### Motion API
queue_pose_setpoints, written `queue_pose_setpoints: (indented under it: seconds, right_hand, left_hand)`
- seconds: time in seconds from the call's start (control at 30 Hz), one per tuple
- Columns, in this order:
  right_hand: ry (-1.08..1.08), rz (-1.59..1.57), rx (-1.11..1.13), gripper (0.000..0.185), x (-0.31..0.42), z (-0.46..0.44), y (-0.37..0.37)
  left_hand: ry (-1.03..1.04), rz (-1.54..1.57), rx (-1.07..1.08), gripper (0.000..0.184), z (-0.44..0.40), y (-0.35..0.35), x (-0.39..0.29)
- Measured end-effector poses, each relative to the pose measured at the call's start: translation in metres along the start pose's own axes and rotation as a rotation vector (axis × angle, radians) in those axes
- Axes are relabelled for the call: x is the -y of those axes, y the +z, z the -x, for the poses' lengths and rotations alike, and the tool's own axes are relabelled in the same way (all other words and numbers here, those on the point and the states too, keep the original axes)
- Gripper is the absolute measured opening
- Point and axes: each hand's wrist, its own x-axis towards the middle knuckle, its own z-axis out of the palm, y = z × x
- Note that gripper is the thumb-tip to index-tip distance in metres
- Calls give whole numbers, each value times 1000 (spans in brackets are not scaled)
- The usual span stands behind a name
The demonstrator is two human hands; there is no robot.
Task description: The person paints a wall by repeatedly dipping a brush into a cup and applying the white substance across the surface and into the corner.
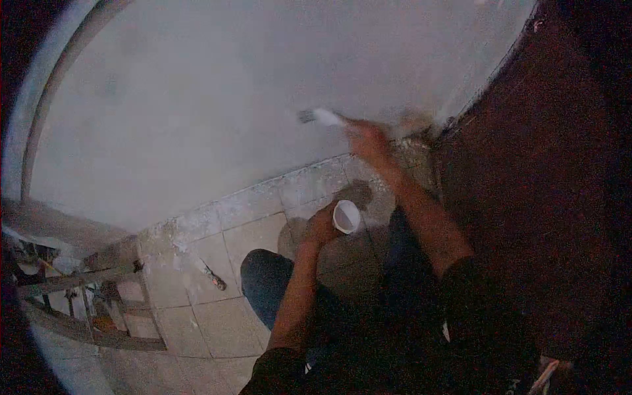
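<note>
My left hand (320, 226) is wrapped round a white cup (346, 217), its open mouth facing up toward me. What is in the cup is too dim to make out. Raised in front of the pale wall (210, 112), my right hand (367, 139) grips a paintbrush (326, 117) with its bristles pointing left. The brush is blurred, and I cannot tell whether the bristles touch the wall. Its handle is mostly hidden in my fingers.
On the tiled floor (247, 322), left of my knee (265, 266), lies a slim hand tool (212, 275) with a dark handle. A ladder-like frame (125, 343) stands at the lower left. A dark reddish surface (526, 191) borders the wall on the right.
</note>
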Motion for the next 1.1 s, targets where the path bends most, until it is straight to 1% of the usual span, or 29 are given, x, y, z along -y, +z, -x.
queue_pose_setpoints:
  seconds: [0.03,0.07,0.1,0.13,0.17,0.2,0.23,0.3,0.37,0.4,0.47,0.53,0.6,0.67,0.7,0.73,0.77,0.8,0.87,0.9,0.97,1.03,1.07,1.1]
  right_hand:
    - [-38,49,-149,31,-36,5,-13]
    - [-100,136,-303,31,-77,12,-27]
    - [26,205,-322,33,-108,17,-52]
    - [105,343,-338,34,-140,22,-73]
    - [161,492,-362,35,-174,28,-88]
    - [181,634,-405,36,-209,34,-101]
    - [182,636,-408,36,-242,41,-115]
    - [-36,464,-504,38,-285,51,-125]
    - [154,395,-455,37,-236,44,-119]
    - [195,360,-414,36,-205,39,-107]
    - [191,272,-335,35,-135,26,-70]
    - [149,154,-287,34,-54,21,-31]
    - [110,79,-227,33,13,26,-7]
    - [70,48,-8,33,10,50,37]
    - [70,48,-12,33,21,53,40]
    - [9,-27,21,32,34,55,42]
    - [-54,-105,54,32,43,56,40]
    - [-58,-111,56,32,42,58,37]
    - [130,-145,162,37,32,56,23]
    - [120,-151,172,37,26,55,8]
    - [200,-200,180,41,19,46,-29]
    - [149,-315,66,43,8,49,-46]
    - [144,-330,80,43,6,46,-56]
    - [203,-335,149,43,7,44,-68]
  left_hand:
    - [33,5,-73,95,4,2,7]
    - [32,11,-76,95,5,0,9]
    - [16,-11,-44,98,5,-1,10]
    - [1,-34,-16,102,6,-4,11]
    - [0,-32,-15,102,8,-2,14]
    - [40,-19,-69,100,9,1,18]
    - [84,-7,-124,98,9,1,20]
    - [80,1,-119,96,9,-10,20]
    - [57,34,-94,92,10,-21,11]
    - [45,50,-77,90,12,-22,6]
    - [36,60,-58,88,11,-23,4]
    - [73,86,-75,89,8,-21,2]
    - [103,114,-83,89,8,-17,0]
    - [124,126,-88,89,5,-12,-5]
    - [66,55,-77,91,4,-11,-9]
    - [6,-14,-66,92,4,-11,-10]
    - [-1,-21,-68,94,4,-13,-10]
    - [-7,-20,-79,95,6,-17,-10]
    - [-24,-14,-98,98,9,-28,-9]
    - [-41,-10,-105,100,11,-34,-7]
    - [-94,-18,-129,103,19,-51,-2]
    - [-149,-31,-159,106,26,-70,3]
    - [-169,-33,-165,106,27,-78,7]
    - [-220,-82,-215,109,26,-86,10]
